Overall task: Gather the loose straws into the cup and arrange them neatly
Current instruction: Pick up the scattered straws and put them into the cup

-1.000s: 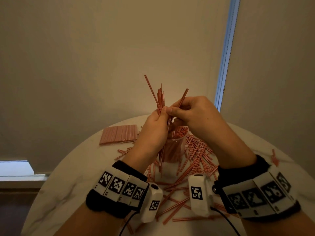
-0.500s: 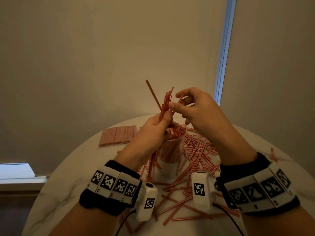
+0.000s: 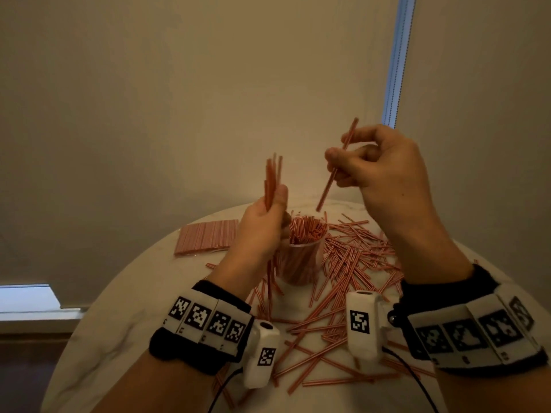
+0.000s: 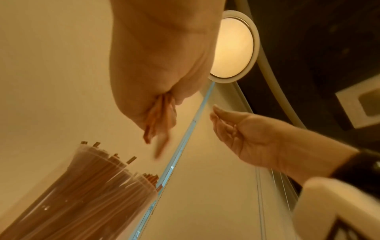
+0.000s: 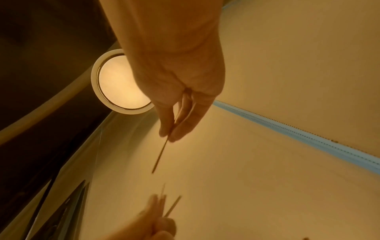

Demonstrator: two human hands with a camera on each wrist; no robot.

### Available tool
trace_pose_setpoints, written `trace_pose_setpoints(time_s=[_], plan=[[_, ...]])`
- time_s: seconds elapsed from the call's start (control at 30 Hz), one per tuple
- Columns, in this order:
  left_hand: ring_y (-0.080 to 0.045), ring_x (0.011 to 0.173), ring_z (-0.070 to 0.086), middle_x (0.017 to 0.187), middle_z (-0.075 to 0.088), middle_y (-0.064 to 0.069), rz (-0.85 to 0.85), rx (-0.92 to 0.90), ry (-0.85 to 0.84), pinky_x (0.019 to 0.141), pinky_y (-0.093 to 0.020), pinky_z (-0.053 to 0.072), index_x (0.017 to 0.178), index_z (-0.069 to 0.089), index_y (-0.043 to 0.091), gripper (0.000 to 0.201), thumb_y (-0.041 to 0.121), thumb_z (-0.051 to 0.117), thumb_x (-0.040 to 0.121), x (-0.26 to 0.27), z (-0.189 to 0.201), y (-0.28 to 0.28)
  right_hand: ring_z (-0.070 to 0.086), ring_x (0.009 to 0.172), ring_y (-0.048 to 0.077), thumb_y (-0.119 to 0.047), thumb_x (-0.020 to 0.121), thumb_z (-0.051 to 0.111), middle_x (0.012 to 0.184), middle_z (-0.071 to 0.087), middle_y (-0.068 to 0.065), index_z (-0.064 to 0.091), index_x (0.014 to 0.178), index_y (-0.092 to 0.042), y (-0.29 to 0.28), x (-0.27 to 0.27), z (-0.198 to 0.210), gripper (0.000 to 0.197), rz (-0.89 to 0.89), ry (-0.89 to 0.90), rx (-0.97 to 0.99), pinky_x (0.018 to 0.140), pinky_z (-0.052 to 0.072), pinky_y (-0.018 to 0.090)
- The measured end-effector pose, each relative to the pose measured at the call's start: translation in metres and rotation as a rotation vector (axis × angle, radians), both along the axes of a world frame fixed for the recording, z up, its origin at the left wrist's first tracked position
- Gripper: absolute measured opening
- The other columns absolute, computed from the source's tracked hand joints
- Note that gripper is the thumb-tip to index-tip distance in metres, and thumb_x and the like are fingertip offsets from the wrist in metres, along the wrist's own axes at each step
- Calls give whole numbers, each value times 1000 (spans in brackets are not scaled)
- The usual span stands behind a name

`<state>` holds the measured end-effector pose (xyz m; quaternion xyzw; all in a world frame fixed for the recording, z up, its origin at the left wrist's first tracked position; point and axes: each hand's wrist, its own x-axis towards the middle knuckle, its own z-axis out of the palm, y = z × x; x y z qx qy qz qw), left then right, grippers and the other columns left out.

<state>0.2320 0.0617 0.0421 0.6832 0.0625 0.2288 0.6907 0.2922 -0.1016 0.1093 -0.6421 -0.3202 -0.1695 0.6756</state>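
Red straw bundle [image 3: 272,180] gripped in left hand [image 3: 262,225], single straw [image 3: 337,165] pinched in right hand [image 3: 384,171]

Head camera looks down over both wrists at the worktop [image 3: 125,317]; wrist cameras look up close, sharing the ceiling lamp [image 4: 232,47].

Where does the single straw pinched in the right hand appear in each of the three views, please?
Head: single straw, upper right of centre, slanting through the right hand.
Left wrist: not visible; only that hand's edge shows.
Right wrist: centre, jutting below the fingertips.
Shared landmark: left hand's straw bundle.
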Motion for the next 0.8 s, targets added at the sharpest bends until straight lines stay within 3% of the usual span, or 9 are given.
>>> trace_pose_setpoints(time_s=[0.1,0.2,0.3,0.37,0.43,0.53,0.6,0.7,0.8], plan=[[-4,50,37,62,38,11,6,-140,-112,45,-19,37,92,54,23,41,64,55,94,2,4,5,72,63,16,-22,84,77,74,75,4,64,92,-9,7,-5,-6,20,87,61,-263,58,58,26],[-14,61,67,72,67,1,-21,-103,-115,53,-24,53,103,66,13,59,69,59,87,2,5,0,72,61,13,-19,86,76,70,74,3,67,83,-12,27,-17,-18,13,174,54,-538,61,61,30],[-23,77,76,85,77,-7,50,-90,-73,62,-33,61,103,70,10,46,52,51,101,1,3,-2,70,63,5,-21,89,72,71,71,-4,66,79,-18,43,-23,-28,12,94,-85,-661,65,60,25],[-25,74,72,80,73,-9,144,-127,-65,68,-37,61,97,66,9,43,46,46,105,0,4,2,68,64,2,-30,88,73,72,70,-8,64,80,-23,45,-25,-28,14,93,-78,-712,62,54,22],[-17,58,54,63,55,0,212,-219,-97,55,-31,50,89,58,14,36,44,46,106,1,6,8,68,67,8,-42,80,79,75,71,-5,62,85,-23,42,-27,-30,26,134,13,-845,63,55,29],[-8,51,32,60,36,5,198,-429,-237,45,-22,33,87,50,19,30,42,48,105,0,13,14,72,80,18,-47,74,82,87,75,1,65,100,-17,38,-27,-35,44,255,121,-1156,74,59,35],[-8,50,34,59,34,5,174,-451,-317,44,-20,36,86,49,19,31,44,48,105,0,15,15,75,77,14,-34,84,77,85,77,1,69,102,-9,40,-27,-39,32,441,205,-1156,76,60,29],[-8,50,39,58,34,5,84,-427,-363,46,-21,41,84,51,20,34,49,50,103,-3,16,7,73,67,5,-18,90,72,74,76,-5,70,92,-9,47,-29,-40,9,469,213,-990,55,51,11],[-8,46,30,59,32,5,56,-363,-400,39,-21,32,77,49,22,38,51,48,103,-5,19,6,74,66,7,-16,88,74,75,77,-1,68,96,-8,50,-29,-41,13,446,286,-813,54,52,14]])
